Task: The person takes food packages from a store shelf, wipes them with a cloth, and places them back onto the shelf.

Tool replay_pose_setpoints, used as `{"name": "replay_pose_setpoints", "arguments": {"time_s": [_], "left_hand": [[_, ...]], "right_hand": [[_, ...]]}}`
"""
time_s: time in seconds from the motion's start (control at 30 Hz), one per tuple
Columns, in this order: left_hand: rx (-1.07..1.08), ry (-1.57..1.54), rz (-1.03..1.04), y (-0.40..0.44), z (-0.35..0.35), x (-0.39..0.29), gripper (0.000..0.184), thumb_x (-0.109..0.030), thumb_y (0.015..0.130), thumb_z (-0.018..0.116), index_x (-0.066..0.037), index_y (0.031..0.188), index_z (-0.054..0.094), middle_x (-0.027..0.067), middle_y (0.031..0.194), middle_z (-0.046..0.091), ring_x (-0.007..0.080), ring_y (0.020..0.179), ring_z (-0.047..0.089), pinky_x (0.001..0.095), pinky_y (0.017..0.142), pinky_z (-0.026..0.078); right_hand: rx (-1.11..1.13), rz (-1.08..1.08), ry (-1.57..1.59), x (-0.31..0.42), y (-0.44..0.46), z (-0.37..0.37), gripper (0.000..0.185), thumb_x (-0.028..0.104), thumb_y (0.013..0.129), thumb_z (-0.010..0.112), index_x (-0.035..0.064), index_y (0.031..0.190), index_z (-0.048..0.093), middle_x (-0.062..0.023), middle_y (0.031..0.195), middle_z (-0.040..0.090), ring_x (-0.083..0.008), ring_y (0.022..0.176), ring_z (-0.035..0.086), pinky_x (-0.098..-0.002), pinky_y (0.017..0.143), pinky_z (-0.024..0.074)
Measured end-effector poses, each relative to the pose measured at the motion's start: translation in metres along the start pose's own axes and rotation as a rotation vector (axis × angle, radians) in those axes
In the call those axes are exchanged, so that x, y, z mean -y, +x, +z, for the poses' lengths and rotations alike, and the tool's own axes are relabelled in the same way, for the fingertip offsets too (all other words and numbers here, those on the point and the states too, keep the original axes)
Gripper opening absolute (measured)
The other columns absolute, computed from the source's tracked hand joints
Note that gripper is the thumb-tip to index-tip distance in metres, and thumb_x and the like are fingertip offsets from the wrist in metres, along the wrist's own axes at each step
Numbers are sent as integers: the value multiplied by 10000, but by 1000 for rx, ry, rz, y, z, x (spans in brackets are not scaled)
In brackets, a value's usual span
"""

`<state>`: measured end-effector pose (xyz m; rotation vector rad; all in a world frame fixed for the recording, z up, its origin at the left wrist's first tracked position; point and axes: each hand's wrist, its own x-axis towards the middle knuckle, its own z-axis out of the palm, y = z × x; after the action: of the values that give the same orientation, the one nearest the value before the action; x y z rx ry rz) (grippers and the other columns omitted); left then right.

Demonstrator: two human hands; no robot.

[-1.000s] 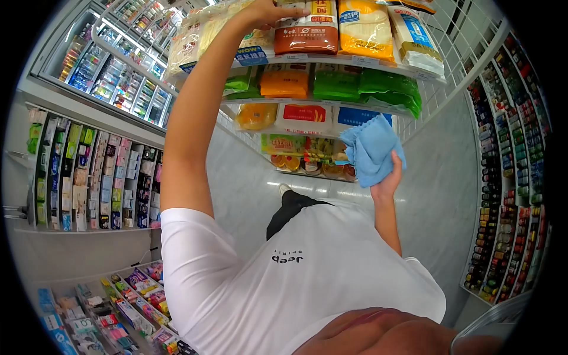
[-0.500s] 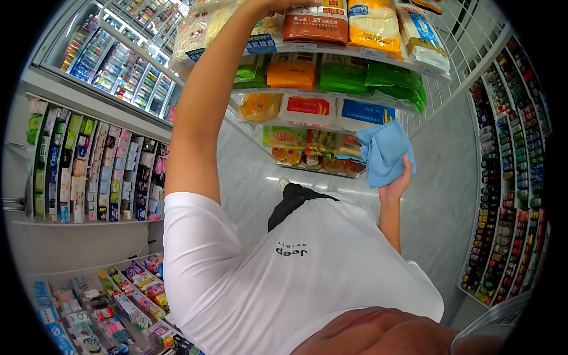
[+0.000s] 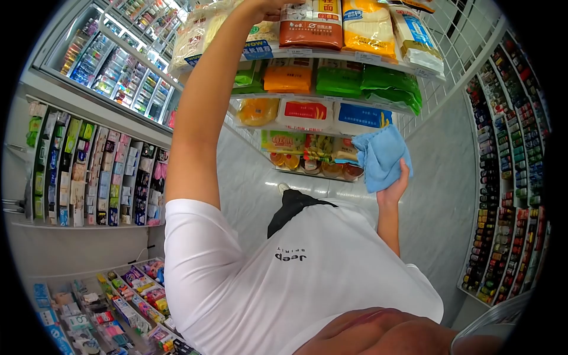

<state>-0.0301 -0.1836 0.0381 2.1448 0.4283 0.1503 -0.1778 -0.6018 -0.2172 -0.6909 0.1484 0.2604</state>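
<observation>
My left hand (image 3: 271,8) reaches to the shelf's upper level, partly cut off by the top edge of the view. Its fingers are bent against the upper left of a brown-red packet of dried noodles (image 3: 311,26). Beside that packet stand a yellow-orange packet (image 3: 368,28) and a white-and-blue one (image 3: 416,35). On the other side, my right hand (image 3: 393,188) is closed on a light blue cloth (image 3: 383,155). The folded cloth hangs in front of the lower shelf levels, overlapping the corner of a blue-and-white bag (image 3: 362,117).
Green packets (image 3: 339,78) and an orange packet (image 3: 288,76) lie one level down. Wire mesh (image 3: 452,56) closes the rack's right side. Bottle shelves (image 3: 503,177) stand far right. Left are a hanging-goods shelf (image 3: 97,171), a drinks cooler (image 3: 112,65) and a low display (image 3: 112,307).
The view has shifted slightly, so the shelf sits lower in it. The cloth has moved a little down and left and looks more bunched. My left hand stays at the noodle packet.
</observation>
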Motion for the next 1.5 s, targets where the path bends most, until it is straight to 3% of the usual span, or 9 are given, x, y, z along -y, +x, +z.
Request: {"name": "replay_pose_setpoints", "arguments": {"time_s": [0.2, 0.4, 0.5, 0.6, 0.7, 1.0, 1.23, 1.47, 1.5], "left_hand": [[-8, 11, -3, -22, -1, -14, 398, -399, 764, 832, -35, 827, 683, 23, 711, 549, 138, 596, 497, 316, 533, 404], [7, -31, 25, -19, 4, -16, 390, -375, 734, 856, -44, 779, 654, -13, 660, 500, 108, 527, 402, 300, 490, 332], [-32, 116, -49, -6, -2, -12, 342, -313, 764, 838, -16, 839, 685, 11, 717, 596, 126, 588, 522, 294, 529, 415], [96, -285, 126, -13, 8, -8, 299, -236, 809, 800, 26, 918, 707, 66, 832, 687, 151, 701, 629, 292, 610, 500], [145, -380, 110, -14, 8, -6, 286, -169, 834, 773, 63, 985, 702, 109, 924, 716, 166, 775, 667, 297, 678, 540], [120, -436, 97, -16, 15, -6, 311, -128, 835, 767, 74, 1050, 669, 109, 973, 713, 179, 821, 688, 302, 724, 575], [171, -774, -2, -16, 5, -1, 248, -88, 868, 727, 55, 1060, 663, 134, 993, 713, 212, 864, 705, 362, 782, 616], [120, -715, 115, -63, 11, -7, 265, -85, 866, 729, 95, 1039, 637, 165, 951, 703, 243, 812, 710, 355, 704, 629], [117, -764, 110, -76, 14, -14, 265, -93, 871, 730, 96, 1030, 634, 145, 926, 703, 220, 765, 710, 329, 640, 629]], "right_hand": [[35, 1, -4, 3, 0, 2, 646, 356, 943, 528, -19, 1439, 352, -152, 1426, 464, -298, 1283, 501, -405, 1058, 431], [48, -23, 20, 4, 4, -2, 641, 357, 943, 530, -27, 1429, 364, -153, 1417, 475, -296, 1276, 509, -404, 1056, 433], [44, -26, 25, 5, 2, -2, 637, 356, 944, 529, -32, 1423, 370, -153, 1412, 481, -295, 1273, 512, -404, 1059, 431], [33, -20, 27, 5, 0, -4, 634, 356, 944, 528, -32, 1422, 373, -154, 1408, 485, -293, 1270, 516, -404, 1060, 429], [26, -14, 18, 6, -1, -1, 636, 358, 944, 528, -29, 1424, 372, -155, 1408, 485, -294, 1269, 517, -404, 1059, 430], [59, 4, 11, 6, 0, 3, 649, 371, 942, 530, -17, 1434, 363, -155, 1417, 476, -297, 1273, 511, -405, 1062, 426], [47, -9, 20, 4, 0, 2, 640, 361, 944, 530, -18, 1432, 365, -152, 1422, 471, -290, 1286, 496, -399, 1072, 412], [78, 5, -1, 1, -1, 5, 638, 359, 945, 531, -15, 1434, 365, -147, 1421, 474, -289, 1286, 499, -399, 1074, 413], [75, 11, -6, 0, 0, 6, 638, 360, 945, 532, -15, 1434, 366, -147, 1421, 475, -290, 1285, 500, -399, 1074, 414]]}}
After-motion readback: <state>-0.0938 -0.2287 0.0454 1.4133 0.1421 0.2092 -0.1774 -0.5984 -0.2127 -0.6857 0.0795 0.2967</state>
